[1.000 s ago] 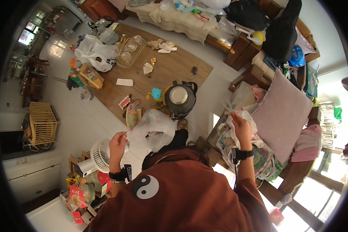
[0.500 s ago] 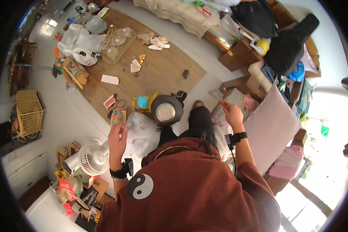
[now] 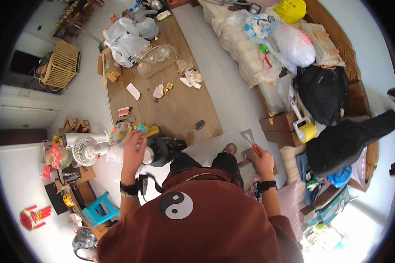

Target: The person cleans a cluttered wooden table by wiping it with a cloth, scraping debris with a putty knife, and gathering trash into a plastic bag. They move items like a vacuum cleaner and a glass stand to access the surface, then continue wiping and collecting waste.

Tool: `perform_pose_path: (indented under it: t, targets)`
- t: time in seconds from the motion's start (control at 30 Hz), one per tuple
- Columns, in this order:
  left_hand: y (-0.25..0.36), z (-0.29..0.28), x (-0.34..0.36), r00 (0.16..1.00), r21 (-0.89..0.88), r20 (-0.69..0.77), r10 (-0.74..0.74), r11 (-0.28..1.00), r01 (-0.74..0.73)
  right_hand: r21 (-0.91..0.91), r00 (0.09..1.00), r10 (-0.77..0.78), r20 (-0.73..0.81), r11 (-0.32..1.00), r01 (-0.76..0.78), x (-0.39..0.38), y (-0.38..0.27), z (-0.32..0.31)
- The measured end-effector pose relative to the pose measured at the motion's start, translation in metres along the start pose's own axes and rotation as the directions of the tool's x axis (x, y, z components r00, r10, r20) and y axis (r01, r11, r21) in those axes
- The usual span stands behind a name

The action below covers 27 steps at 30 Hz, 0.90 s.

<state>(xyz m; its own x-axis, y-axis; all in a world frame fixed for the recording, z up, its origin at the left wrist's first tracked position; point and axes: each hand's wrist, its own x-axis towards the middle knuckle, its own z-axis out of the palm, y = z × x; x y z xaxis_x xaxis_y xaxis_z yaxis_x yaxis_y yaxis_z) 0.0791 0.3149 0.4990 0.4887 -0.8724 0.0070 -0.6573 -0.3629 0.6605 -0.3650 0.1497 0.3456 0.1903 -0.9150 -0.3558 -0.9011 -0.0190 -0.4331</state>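
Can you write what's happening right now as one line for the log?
left hand: raised by kettle, grip unclear | right hand: pinching grey packet | rug: littered

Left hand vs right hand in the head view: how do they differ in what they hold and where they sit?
The left hand reaches forward over a round multicoloured disc near the white desk fan; whether it grips anything is unclear. The right hand is raised apart to the side, pinching a small grey flat piece. Both wrists wear dark bands.

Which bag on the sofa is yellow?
The yellow bag at the sofa's far end, top of frame; the black backpack and the clear plastic bag lie nearer.
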Motion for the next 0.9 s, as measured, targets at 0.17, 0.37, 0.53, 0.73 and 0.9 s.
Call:
perform_pose_path:
  t: [0.17,0.37,0.53,0.73,0.9]
  targets:
    - [0.045,0.073,0.045,0.997,0.033,0.068,0.034,0.999,-0.036,-0.003,0.997,-0.017,-0.073,1.0,0.016,0.03,0.05,-0.052]
    - [0.042,0.12,0.078,0.99,-0.024,0.125,-0.071,0.997,0.075,0.06,0.999,-0.012,-0.047,0.998,0.015,0.073,0.058,-0.083]
    - [0.037,0.147,0.123,0.98,-0.046,0.102,-0.168,0.984,0.173,0.109,0.999,-0.033,-0.026,0.993,0.035,0.135,0.04,-0.106]
    - [0.033,0.191,0.237,0.993,-0.065,0.071,-0.089,0.993,0.094,-0.034,0.999,-0.034,-0.022,0.999,0.033,0.25,0.021,-0.133]
    - [0.032,0.2,0.342,0.988,-0.057,0.057,-0.144,0.987,0.147,-0.075,0.991,-0.13,0.019,0.988,0.131,0.368,-0.039,-0.154]
